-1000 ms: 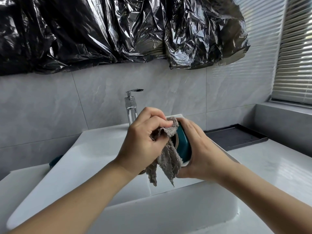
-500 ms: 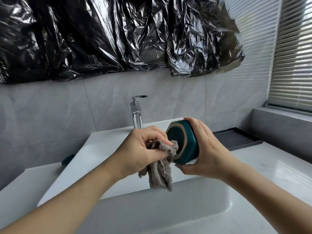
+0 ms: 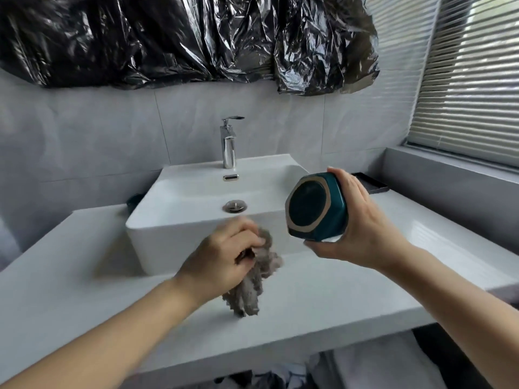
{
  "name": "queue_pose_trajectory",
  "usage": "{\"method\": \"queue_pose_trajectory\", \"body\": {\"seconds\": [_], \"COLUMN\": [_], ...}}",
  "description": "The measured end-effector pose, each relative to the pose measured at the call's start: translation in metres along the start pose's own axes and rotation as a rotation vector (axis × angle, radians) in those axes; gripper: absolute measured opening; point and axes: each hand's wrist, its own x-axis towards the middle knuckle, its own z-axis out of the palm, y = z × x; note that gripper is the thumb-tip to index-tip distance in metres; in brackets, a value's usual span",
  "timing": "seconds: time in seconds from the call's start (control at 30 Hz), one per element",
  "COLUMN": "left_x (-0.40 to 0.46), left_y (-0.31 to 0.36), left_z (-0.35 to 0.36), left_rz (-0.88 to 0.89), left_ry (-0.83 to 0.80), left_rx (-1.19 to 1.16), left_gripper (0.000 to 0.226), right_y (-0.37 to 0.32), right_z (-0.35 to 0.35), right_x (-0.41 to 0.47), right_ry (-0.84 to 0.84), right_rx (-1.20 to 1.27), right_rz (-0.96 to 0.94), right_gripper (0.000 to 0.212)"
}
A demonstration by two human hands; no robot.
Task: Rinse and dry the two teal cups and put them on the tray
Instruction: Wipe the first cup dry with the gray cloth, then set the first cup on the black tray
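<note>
Right hand [image 3: 362, 220] wraps the teal cup [image 3: 316, 209] sideways, mouth toward camera, right of centre, probably to check it's dry. Left hand [image 3: 224, 259] clutches the grey cloth [image 3: 252, 287] low over the tabletop [image 3: 84, 276]. Tray [image 3: 373, 183] sits behind the cup, far right; second cup [image 3: 133, 200] peeks out left of the sink [image 3: 196, 192].

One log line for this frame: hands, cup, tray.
left hand: grips grey cloth, clear of cup | right hand: holds teal cup sideways | black tray: behind right hand, contents hidden
</note>
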Motion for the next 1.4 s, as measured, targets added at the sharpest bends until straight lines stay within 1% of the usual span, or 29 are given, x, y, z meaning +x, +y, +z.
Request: {"method": "queue_pose_trajectory", "body": {"seconds": [0.07,0.1,0.17,0.23,0.27,0.3,0.33,0.37,0.4,0.43,0.5,0.57,0.67,0.73,0.87,1.0,1.03,1.17,1.23,1.3,1.4], "left_x": [-0.040,-0.053,-0.059,-0.046,-0.036,-0.029,-0.023,-0.019,-0.015,-0.011,0.003,0.025,0.064,0.088,0.134,0.181,0.193,0.243,0.267,0.287,0.307], "left_y": [-0.010,-0.016,-0.020,-0.019,-0.016,-0.012,-0.006,0.000,0.005,0.009,0.013,0.011,-0.003,-0.024,-0.067,-0.083,-0.084,-0.083,-0.085,-0.090,-0.099], "left_z": [0.026,0.038,0.046,0.043,0.038,0.032,0.025,0.018,0.011,0.006,0.002,0.008,0.026,0.039,0.050,0.030,0.021,-0.012,-0.022,-0.023,-0.008], "left_rz": [-0.019,-0.059,-0.205,-0.272,-0.271,-0.283,-0.281,-0.258,-0.199,-0.127,0.023,0.123,0.144,0.165,0.256,0.217,0.213,0.188,0.174,0.173,0.148], "left_ry": [-0.134,-0.204,-0.372,-0.536,-0.614,-0.671,-0.660,-0.579,-0.435,-0.295,-0.102,-0.004,0.071,0.113,0.151,0.172,0.168,0.147,0.130,0.104,0.060], "left_rx": [0.057,0.069,0.048,0.055,0.082,0.106,0.115,0.110,0.096,0.085,0.087,0.086,0.024,0.001,0.080,0.182,0.180,0.120,0.107,0.092,0.021], "left_gripper": [0.021,0.020,0.016,0.009,0.017,0.031,0.043,0.050,0.053,0.052,0.046,0.047,0.049,0.048,0.048,0.050,0.050,0.047,0.043,0.043,0.046], "right_y": [-0.003,-0.004,-0.004,-0.006,-0.008,-0.010,-0.012,-0.015,-0.017,-0.018,-0.019,-0.016,0.006,0.027,0.062,0.069,0.066,0.052,0.049,0.054,0.074], "right_z": [0.001,0.002,0.004,0.005,0.005,0.004,0.001,-0.002,-0.005,-0.010,-0.017,-0.020,-0.015,-0.009,-0.006,-0.022,-0.030,-0.064,-0.076,-0.082,-0.091], "right_x": [-0.022,-0.029,-0.042,-0.050,-0.052,-0.051,-0.050,-0.046,-0.042,-0.036,-0.023,-0.008,0.021,0.044,0.094,0.148,0.162,0.213,0.230,0.239,0.245], "right_ry": [-0.028,-0.040,-0.064,-0.078,-0.075,-0.067,-0.055,-0.040,-0.021,0.000,0.024,0.017,-0.016,-0.031,-0.063,-0.135,-0.152,-0.178,-0.162,-0.147,-0.158], "right_rx": [-0.002,0.002,0.004,0.009,0.018,0.032,0.056,0.097,0.154,0.219,0.353,0.481,0.588,0.636,0.717,0.786,0.798,0.885,0.895,0.874,0.811], "right_rz": [0.062,0.079,0.087,0.092,0.098,0.107,0.121,0.140,0.159,0.177,0.202,0.212,0.228,0.258,0.351,0.514,0.553,0.692,0.753,0.772,0.754], "right_gripper": [0.117,0.119,0.119,0.117,0.117,0.117,0.116,0.114,0.110,0.104,0.092,0.080,0.072,0.072,0.074,0.092,0.094,0.090,0.099,0.107,0.111]}}
